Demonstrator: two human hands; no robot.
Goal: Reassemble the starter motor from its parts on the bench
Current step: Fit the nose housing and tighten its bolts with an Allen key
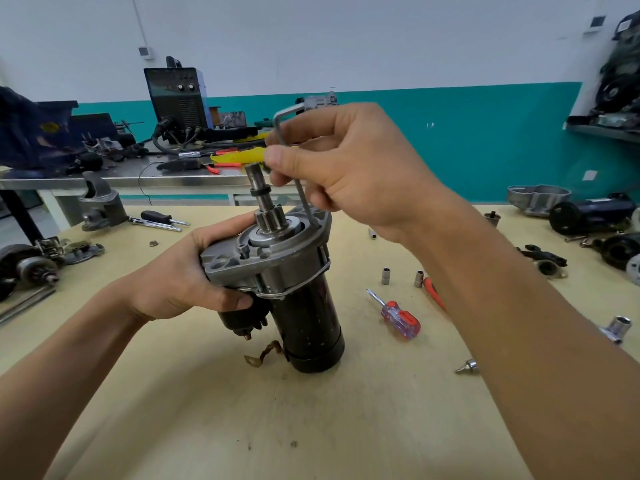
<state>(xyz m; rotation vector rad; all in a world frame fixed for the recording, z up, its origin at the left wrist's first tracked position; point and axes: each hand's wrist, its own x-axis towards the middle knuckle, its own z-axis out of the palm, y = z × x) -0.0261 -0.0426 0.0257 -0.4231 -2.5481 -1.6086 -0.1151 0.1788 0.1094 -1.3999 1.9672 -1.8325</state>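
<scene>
From the head view, the starter motor (306,306) stands near the middle of the pale wooden tabletop (311,427), its black body resting on its rear end and leaning slightly, with the pinion shaft (259,188) pointing up. The left grip (180,271), a bare hand, is curled round the motor's grey flange and the black solenoid beneath it, thumb low on the solenoid side and fingers up by the flange edge. The right grip (346,168), also a bare hand, hovers above the flange and pinches an L-shaped hex key (278,128) between thumb and fingers. The key's long arm runs down out of the hand and its tip meets the flange's right side, just beside the pinion. To the right of the motor a red-handled screwdriver (400,318) lies on the tabletop, with two small sockets (386,276) standing near it. A grey cast housing (104,202) sits at the far left edge, and a welding machine (176,95) stands on a steel bench (138,173) behind.
</scene>
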